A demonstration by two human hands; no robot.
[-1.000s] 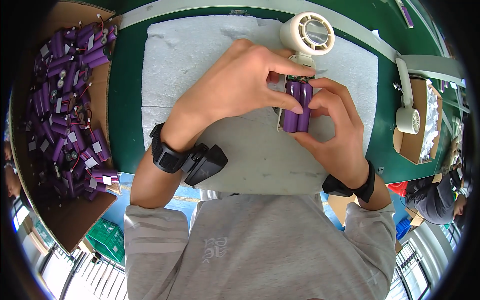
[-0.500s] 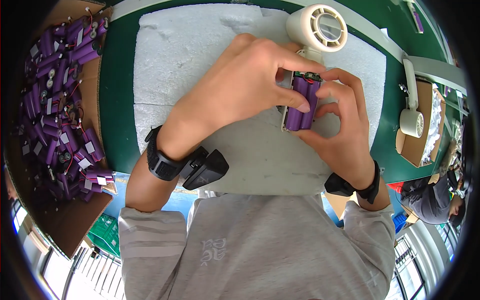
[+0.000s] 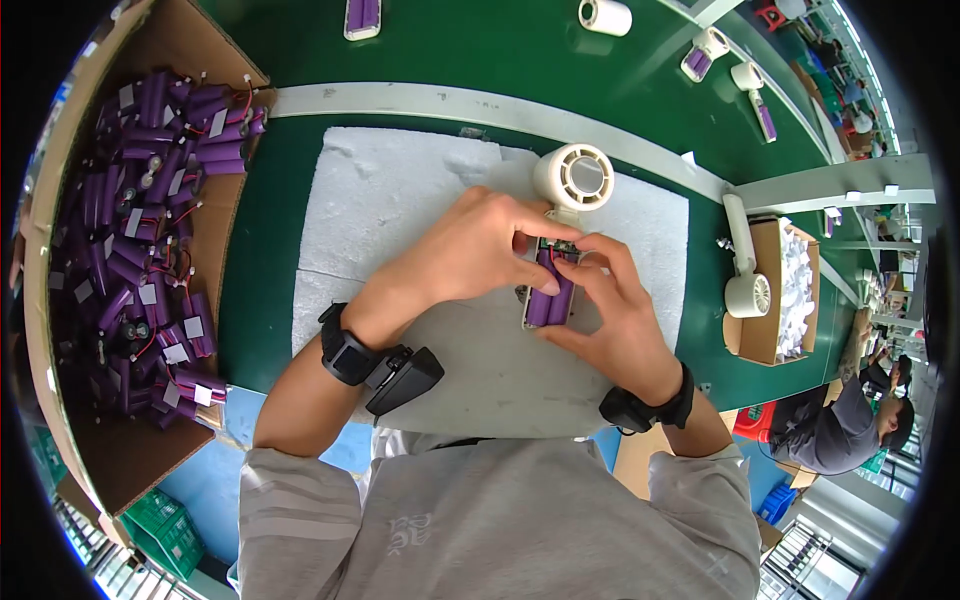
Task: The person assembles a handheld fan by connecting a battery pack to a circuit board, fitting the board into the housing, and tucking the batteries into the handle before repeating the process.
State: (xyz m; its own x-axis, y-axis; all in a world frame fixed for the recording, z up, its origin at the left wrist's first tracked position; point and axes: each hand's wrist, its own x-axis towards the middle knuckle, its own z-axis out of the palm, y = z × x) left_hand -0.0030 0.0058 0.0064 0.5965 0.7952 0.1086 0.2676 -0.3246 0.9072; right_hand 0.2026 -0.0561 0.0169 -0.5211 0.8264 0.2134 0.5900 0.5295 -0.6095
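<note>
A cream handheld fan [image 3: 583, 181] lies on the white foam pad, its round head pointing away from me. Its handle is uncovered, and a purple battery pack [image 3: 545, 306] sits in it, below a small green circuit board with red wires. My left hand [image 3: 462, 247] holds the handle from the left, thumb pressed on the battery pack and index finger across the handle's top. From the right, my right hand [image 3: 622, 318] grips it, fingertips by the board and wires, thumb at the pack's lower end. Fingers partly hide the board.
At left stands a cardboard box [image 3: 225, 290] full of purple battery packs [image 3: 125, 265]. The foam pad [image 3: 375, 185] rests on a green table. To the right, another fan [image 3: 747, 292] leans by a carton of white pieces [image 3: 796, 290]. More fan parts lie beyond the pale rail [image 3: 430, 100].
The view has shifted, showing more of the far table. Both hands stay on the fan; my right fingertips have come in closer over the upper end of the battery pack.
</note>
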